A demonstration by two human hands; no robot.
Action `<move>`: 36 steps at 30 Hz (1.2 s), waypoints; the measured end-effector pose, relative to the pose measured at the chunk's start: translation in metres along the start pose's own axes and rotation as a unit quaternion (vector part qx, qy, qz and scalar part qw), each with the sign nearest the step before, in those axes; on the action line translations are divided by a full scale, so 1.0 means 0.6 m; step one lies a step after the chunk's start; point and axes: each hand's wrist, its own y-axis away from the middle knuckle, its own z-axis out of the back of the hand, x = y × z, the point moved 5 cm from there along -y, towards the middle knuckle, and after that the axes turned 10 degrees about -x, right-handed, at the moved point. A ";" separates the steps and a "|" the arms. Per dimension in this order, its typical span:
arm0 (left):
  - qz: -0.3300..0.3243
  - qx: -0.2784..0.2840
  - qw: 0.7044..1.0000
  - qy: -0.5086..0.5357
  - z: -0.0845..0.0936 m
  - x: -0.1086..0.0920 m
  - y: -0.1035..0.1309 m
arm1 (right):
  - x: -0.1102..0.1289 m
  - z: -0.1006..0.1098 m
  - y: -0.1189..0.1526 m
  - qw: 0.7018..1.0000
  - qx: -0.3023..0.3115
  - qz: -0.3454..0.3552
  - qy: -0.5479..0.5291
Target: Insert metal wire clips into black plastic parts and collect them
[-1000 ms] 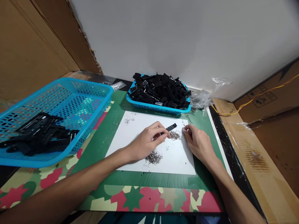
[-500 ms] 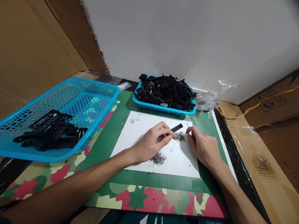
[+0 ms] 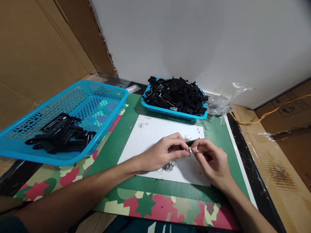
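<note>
Step underway, I judge, is two-handed work on the black strip point(image 3: 190, 142), pinched by the left hand point(image 3: 161, 152) beside the right hand point(image 3: 215, 161), whose grip I cannot tell; the next move calls for steadiness.

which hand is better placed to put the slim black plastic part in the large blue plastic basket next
Probably the left hand: it seems to hold the black part and is nearer the large basket, while the right hand sits farther away.
</note>
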 end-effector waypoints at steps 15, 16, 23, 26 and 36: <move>-0.027 -0.032 0.996 -0.083 0.006 -0.004 0.005 | 0.000 -0.019 0.002 0.994 0.013 0.070 0.078; -0.029 -0.036 0.995 -0.086 0.006 -0.004 0.005 | 0.000 -0.019 0.001 0.996 0.011 0.061 0.071; -0.046 -0.079 0.990 -0.110 0.012 -0.009 0.004 | 0.003 -0.012 -0.005 0.999 -0.039 -0.030 0.013; -0.050 -0.080 0.989 -0.117 0.012 -0.009 0.004 | 0.004 -0.011 -0.004 0.996 -0.073 -0.049 -0.008; -0.079 -0.032 0.981 -0.174 0.006 -0.011 0.012 | -0.022 0.024 -0.015 0.995 -0.061 -0.084 0.006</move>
